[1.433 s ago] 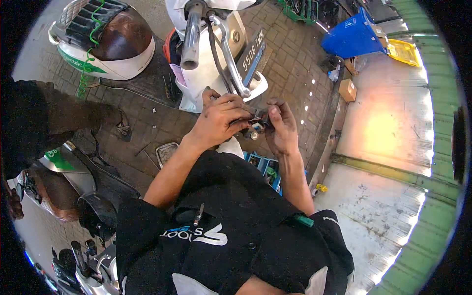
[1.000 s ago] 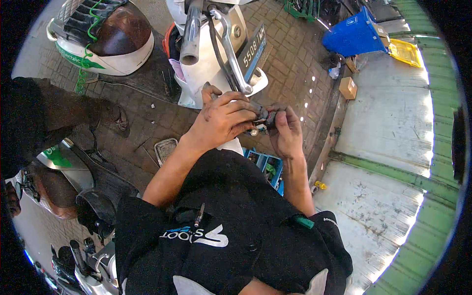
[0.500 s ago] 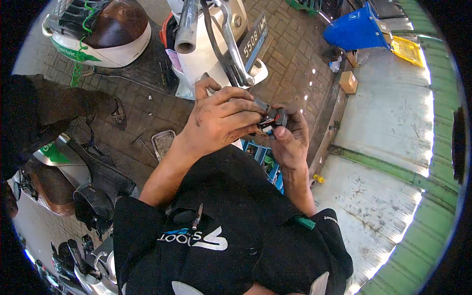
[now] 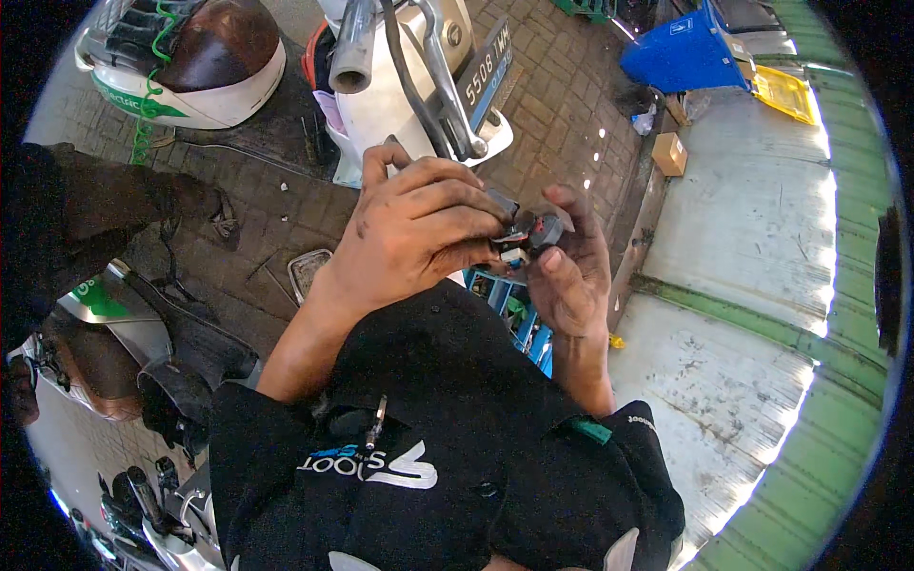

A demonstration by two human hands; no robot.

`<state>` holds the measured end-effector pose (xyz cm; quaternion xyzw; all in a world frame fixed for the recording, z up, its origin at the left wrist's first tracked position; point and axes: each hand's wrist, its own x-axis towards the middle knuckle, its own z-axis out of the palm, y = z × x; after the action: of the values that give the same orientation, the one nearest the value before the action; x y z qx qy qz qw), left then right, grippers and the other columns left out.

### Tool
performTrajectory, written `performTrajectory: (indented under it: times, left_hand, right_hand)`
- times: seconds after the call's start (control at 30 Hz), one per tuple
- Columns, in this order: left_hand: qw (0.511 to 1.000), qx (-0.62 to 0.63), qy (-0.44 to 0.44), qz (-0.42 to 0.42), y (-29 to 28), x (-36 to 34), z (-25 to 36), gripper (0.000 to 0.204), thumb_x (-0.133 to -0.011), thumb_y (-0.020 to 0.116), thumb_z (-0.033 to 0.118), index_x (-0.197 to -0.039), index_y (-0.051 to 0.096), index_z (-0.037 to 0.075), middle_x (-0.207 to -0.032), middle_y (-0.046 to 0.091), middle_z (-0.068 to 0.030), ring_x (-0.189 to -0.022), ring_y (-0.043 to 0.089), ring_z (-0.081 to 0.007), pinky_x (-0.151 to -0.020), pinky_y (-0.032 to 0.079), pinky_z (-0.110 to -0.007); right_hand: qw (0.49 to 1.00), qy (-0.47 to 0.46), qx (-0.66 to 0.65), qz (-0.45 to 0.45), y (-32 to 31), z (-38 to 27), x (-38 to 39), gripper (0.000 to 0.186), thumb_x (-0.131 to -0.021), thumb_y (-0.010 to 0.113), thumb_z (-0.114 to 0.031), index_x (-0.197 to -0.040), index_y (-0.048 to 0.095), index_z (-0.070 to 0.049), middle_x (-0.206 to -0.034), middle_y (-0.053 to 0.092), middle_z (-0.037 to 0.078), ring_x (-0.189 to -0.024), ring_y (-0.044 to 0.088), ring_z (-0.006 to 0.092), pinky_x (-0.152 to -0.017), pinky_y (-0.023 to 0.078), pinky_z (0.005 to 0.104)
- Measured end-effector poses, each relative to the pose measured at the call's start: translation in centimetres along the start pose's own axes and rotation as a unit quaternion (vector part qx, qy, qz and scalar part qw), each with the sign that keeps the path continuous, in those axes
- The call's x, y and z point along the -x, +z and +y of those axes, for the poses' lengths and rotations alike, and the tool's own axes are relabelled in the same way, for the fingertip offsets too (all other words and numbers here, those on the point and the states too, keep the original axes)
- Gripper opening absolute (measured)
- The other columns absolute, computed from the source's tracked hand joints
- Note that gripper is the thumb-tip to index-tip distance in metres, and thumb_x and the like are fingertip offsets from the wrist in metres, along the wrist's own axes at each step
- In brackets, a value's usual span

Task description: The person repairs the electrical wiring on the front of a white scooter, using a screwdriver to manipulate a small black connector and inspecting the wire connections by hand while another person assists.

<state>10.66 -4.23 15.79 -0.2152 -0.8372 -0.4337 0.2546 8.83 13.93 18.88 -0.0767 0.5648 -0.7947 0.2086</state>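
Fingers curled, my left hand (image 4: 419, 224) grips a small dark component with thin wires and a light connector. Attached to its right side is a rounded black part (image 4: 544, 233) with red marks; its exact kind I cannot make out. Around that part my right hand (image 4: 574, 271) is opened, the thumb at its lower edge and a finger raised apart above it. Left-hand fingers hide much of the component. A grey piece shows by the raised digit of my left hand.
Ahead stands a white scooter (image 4: 381, 105) with a metal tube. A blue tool tray (image 4: 514, 319) lies below my hands. At right are a cardboard box (image 4: 669, 154), a blue bin (image 4: 685, 55) and a metal wall (image 4: 728, 228). Another person's leg (image 4: 133, 195) is at left.
My right hand's fingers have loosened from the black part, one lifting upward. My left hand keeps its grip, and the view has shifted slightly.
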Motion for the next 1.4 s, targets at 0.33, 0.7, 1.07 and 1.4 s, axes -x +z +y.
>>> performTrajectory:
  times: [0.33,0.7,1.07,1.4]
  left_hand:
    - [0.997,0.023,-0.076,-0.017,0.2,-0.4,0.5,0.032,-0.06,0.071,0.03,-0.084,0.061,0.011,-0.091,0.061,-0.0015,-0.094,0.054,-0.0194,-0.08,0.034,-0.033]
    - [0.995,0.006,-0.076,-0.059,1.7,-0.1,0.7,0.036,-0.062,0.07,0.032,-0.093,0.064,0.016,-0.09,0.059,-0.0016,-0.099,0.051,-0.0195,-0.081,0.031,-0.034]
    - [0.996,0.019,-0.09,-0.01,2.1,0.0,1.3,0.028,-0.064,0.069,0.03,-0.088,0.065,0.017,-0.081,0.06,0.0002,-0.095,0.053,-0.0174,-0.077,0.03,-0.034]
    - [0.994,0.063,-0.085,-0.033,1.7,0.1,0.7,0.027,-0.065,0.068,0.032,-0.088,0.065,0.017,-0.081,0.059,0.0005,-0.096,0.052,-0.0139,-0.081,0.024,-0.039]
  right_hand:
    - [0.988,-0.079,0.127,0.031,-1.3,0.2,0.1,0.037,-0.077,0.064,-0.016,-0.104,0.047,0.003,-0.094,0.056,0.01,-0.083,0.054,0.0138,-0.072,0.044,0.0251]
    - [0.982,-0.122,0.138,0.026,-2.9,1.9,1.1,0.027,-0.081,0.059,-0.019,-0.096,0.052,0.001,-0.094,0.056,0.01,-0.088,0.053,0.0167,-0.078,0.043,0.0279]
    - [0.993,-0.098,0.054,-0.019,-2.8,1.5,1.0,0.032,-0.077,0.063,-0.013,-0.102,0.049,0.002,-0.102,0.054,0.013,-0.092,0.054,0.0189,-0.08,0.045,0.0319]
    - [0.973,-0.117,0.196,0.025,-2.3,0.5,1.0,0.029,-0.078,0.062,-0.013,-0.1,0.051,0.003,-0.095,0.058,0.011,-0.084,0.057,0.0164,-0.073,0.047,0.0281]
